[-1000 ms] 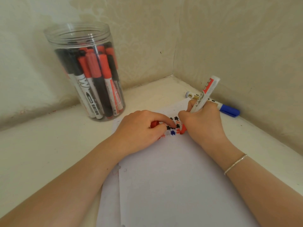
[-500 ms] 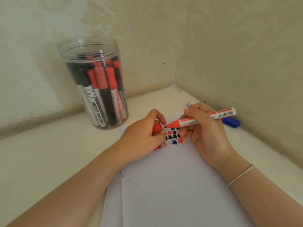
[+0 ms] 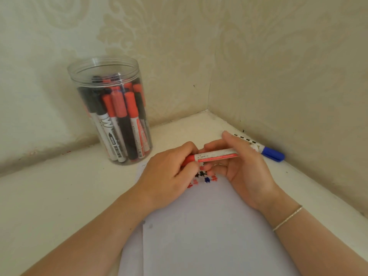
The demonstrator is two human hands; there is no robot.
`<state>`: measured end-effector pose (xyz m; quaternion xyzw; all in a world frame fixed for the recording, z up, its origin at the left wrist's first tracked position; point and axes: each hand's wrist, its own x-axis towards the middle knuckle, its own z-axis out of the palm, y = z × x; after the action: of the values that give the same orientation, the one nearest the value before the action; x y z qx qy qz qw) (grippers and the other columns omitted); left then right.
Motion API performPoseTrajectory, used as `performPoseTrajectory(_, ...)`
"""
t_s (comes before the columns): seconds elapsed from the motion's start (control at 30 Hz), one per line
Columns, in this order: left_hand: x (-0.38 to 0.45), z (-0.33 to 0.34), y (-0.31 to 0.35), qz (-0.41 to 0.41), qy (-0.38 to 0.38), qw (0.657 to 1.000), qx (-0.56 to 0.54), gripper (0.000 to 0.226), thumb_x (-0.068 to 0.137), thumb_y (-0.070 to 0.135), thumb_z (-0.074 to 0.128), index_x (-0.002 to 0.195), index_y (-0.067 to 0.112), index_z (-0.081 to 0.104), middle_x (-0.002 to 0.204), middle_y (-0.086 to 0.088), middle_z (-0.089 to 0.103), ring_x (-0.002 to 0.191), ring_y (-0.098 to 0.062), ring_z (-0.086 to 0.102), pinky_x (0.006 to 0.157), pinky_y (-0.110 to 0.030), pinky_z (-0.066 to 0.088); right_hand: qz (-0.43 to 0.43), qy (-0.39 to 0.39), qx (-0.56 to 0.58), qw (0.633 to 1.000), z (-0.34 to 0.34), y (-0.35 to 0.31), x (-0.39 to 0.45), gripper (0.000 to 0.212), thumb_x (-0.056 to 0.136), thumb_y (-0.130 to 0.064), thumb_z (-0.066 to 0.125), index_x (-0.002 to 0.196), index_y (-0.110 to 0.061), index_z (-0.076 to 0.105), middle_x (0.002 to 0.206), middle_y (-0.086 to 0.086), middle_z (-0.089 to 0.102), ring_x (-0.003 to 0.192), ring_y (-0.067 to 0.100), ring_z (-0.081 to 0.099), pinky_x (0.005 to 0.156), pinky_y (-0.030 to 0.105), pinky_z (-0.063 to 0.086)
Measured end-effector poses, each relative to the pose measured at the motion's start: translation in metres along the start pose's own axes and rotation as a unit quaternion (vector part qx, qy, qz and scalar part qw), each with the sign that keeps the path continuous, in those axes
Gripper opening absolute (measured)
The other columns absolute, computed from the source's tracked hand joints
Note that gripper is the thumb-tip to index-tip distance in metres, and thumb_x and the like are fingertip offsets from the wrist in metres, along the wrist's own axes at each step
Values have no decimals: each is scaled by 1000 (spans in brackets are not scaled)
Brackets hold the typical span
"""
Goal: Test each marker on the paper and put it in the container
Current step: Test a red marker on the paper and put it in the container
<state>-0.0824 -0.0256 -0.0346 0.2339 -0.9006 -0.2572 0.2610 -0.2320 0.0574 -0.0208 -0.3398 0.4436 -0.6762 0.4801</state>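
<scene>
Your right hand [image 3: 245,168] and left hand [image 3: 167,176] both grip the red marker [image 3: 216,157], held level just above the marked paper [image 3: 209,226]. A blue marker [image 3: 272,153] lies by the wall; the container [image 3: 111,110] of markers stands on the tabletop [image 3: 59,196].

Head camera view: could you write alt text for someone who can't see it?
Two hands hold a red marker level above marked paper, the left hand at its red end, the right hand gripping its barrel. A clear container of markers stands left.
</scene>
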Motion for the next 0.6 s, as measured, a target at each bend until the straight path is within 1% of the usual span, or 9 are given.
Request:
performPoseTrajectory(0.07,0,1,2,16,34,999,35,20,86,39,33,79,28,49,60,10,52,57,-11,49,49,-22,30,-73,92,-37,992,-1,0,0,19,76,-21,68,81,-4,64,66,12,64,44,22,55,43,25,44)
performPoseTrajectory(0.1,0,1,3,17,47,998,44,23,85,39,32,77,25,50,59,8,52,57,-12,49,48,-24,32,-107,147,-57,982,-2,0,1,15,76,-16,71,76,-8,58,62,8,59,38,20,50,39,23,39)
performPoseTrajectory(0.17,0,2,4,12,69,997,45,29,84,39,30,72,20,50,56,5,50,54,-15,48,47,-30,35,-164,226,-112,954,-4,0,2,26,81,-12,71,70,-11,48,58,5,50,34,18,42,37,20,33)
performPoseTrajectory(0.2,0,3,5,4,78,996,34,34,84,39,28,69,18,49,53,4,48,52,-15,47,47,-31,35,-185,235,-166,940,-4,2,3,30,84,-14,69,67,-10,45,57,3,46,36,16,40,38,20,32)
performPoseTrajectory(0.27,-1,6,8,-31,103,994,0,45,87,42,24,62,13,48,47,2,42,47,-16,43,45,-30,32,-206,209,-287,912,2,7,3,39,89,-22,63,61,-8,41,51,-4,39,46,10,35,46,20,32)
performPoseTrajectory(0.33,-1,6,10,-73,129,989,-18,53,96,41,29,55,12,45,43,1,39,43,-16,40,46,-32,33,-217,182,-360,889,8,10,3,47,92,-27,59,54,-12,34,47,-7,31,48,7,29,50,20,26)
performPoseTrajectory(0.4,-4,7,14,-92,144,985,-11,54,100,36,34,50,17,42,41,1,38,42,-16,41,48,-34,36,-226,171,-389,877,12,10,2,52,93,-28,57,51,-17,28,45,-6,27,47,8,25,49,21,23)
performPoseTrajectory(0.5,-5,6,17,-93,158,983,6,52,94,40,33,47,19,39,39,1,39,43,-18,44,46,-29,34,-221,173,-399,873,14,9,0,56,93,-28,56,48,-20,23,43,-5,23,46,10,23,47,21,22)
performPoseTrajectory(0.6,-4,7,15,-108,162,981,-3,53,91,41,34,47,15,46,40,-2,45,47,-19,49,46,-30,37,-205,165,-404,876,18,11,-3,57,93,-28,56,48,-19,22,42,-5,21,44,10,21,44,21,20)
